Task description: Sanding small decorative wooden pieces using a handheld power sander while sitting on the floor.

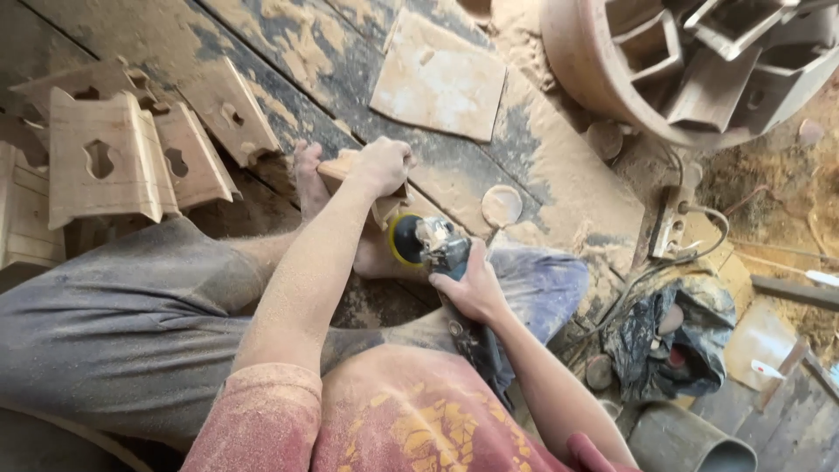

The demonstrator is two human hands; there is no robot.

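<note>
Right hand (474, 288) grips grinder (437, 245); left hand (382, 164) steadies wood piece (345, 168).

Camera: one, worn on the person's head.
Direction: steeply down over chest and lap.
Closeness: near, at arm's reach; the left hand (382, 164) and right hand (473, 288) sit mid-frame.
Beyond the hands: dusty plank floor (332, 52).
Shared views: none.
</note>
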